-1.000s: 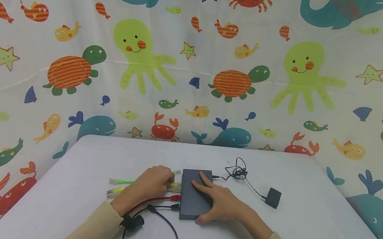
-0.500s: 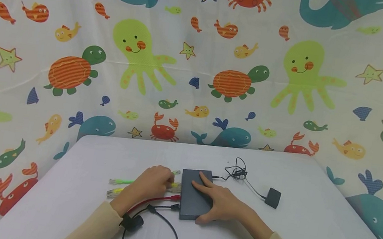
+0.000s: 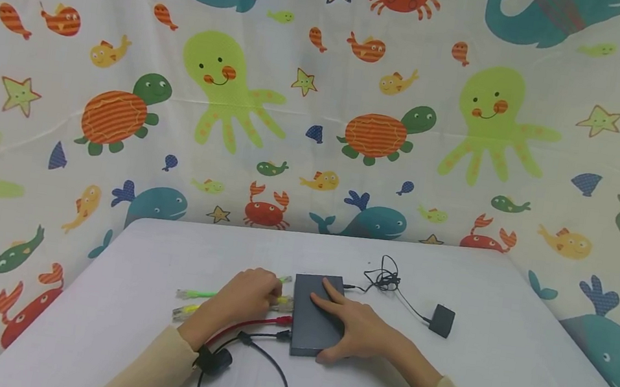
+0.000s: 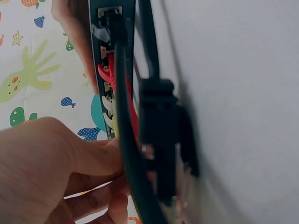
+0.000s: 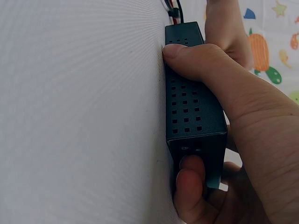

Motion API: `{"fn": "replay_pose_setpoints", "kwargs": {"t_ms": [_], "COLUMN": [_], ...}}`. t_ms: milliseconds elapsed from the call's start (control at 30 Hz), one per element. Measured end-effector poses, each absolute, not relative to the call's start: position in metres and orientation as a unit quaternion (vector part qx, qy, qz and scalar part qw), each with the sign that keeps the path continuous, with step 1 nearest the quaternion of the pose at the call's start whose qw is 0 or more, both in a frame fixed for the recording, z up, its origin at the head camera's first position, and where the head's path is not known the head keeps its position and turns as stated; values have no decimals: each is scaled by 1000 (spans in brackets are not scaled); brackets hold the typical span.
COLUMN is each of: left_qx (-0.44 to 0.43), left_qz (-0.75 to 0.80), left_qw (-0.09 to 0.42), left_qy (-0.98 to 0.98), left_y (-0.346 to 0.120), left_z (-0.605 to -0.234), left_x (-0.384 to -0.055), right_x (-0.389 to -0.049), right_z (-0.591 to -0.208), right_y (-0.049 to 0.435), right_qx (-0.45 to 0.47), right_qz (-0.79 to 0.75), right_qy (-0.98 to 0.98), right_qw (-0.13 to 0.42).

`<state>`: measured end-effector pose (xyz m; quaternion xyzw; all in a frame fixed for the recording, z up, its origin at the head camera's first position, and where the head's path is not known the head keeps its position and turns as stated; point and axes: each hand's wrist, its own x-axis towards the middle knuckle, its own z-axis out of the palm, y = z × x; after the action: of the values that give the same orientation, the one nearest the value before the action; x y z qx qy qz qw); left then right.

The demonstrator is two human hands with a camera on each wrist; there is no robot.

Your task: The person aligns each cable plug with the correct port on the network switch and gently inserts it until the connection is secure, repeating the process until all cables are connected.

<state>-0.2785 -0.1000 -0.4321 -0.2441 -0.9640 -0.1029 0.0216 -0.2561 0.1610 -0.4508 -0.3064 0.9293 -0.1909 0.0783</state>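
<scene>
A dark network switch (image 3: 302, 313) lies on the white table, its ports facing left. My right hand (image 3: 359, 331) grips it; in the right wrist view the thumb presses the vented narrow side (image 5: 184, 107) and fingertips curl against an end. At the port side, my left hand (image 3: 250, 293) pinches a network cable, whose colour the fingers hide. A red cable (image 3: 252, 322) and a black cable (image 3: 280, 366) are plugged in nearer the front. Yellow (image 3: 285, 300) and green (image 3: 285, 278) cable parts show by the left fingertips. The left wrist view shows plugs in several ports (image 4: 111, 70).
Loose clear-plugged ends of a green cable (image 3: 196, 295) and a yellow cable (image 3: 187, 311) lie left of the left wrist. Behind the right hand, a coiled thin black cord (image 3: 388, 281) runs from the switch to a power adapter (image 3: 442, 320). A patterned curtain (image 3: 323, 91) hangs behind.
Both hands and the switch stay in the same places. Only the left part of the curtain has drifted slightly to the right.
</scene>
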Motion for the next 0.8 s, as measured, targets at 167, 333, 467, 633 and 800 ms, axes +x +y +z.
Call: {"fn": "replay_pose_setpoints", "kwargs": {"t_ms": [167, 333, 467, 633, 800], "left_qx": [-242, -242, -244, -248, -247], "left_qz": [-103, -108, -108, -107, -108], "left_qw": [18, 21, 22, 19, 27], "left_qy": [-965, -964, -963, -963, -963], "left_y": [-99, -99, -100, -99, -100], "left_z": [-431, -430, -431, -431, -432], "left_x": [-277, -277, -277, -277, -277], "right_x": [-256, -255, -255, -254, -254], "right_z": [-451, -450, -449, -449, -448], "right_y": [161, 161, 161, 161, 161], "right_qx": [-307, -305, -305, -304, -304], "right_qz": [-191, -191, -194, -195, -196], "right_qy": [929, 930, 929, 929, 929], "right_qw": [77, 79, 80, 80, 81]}}
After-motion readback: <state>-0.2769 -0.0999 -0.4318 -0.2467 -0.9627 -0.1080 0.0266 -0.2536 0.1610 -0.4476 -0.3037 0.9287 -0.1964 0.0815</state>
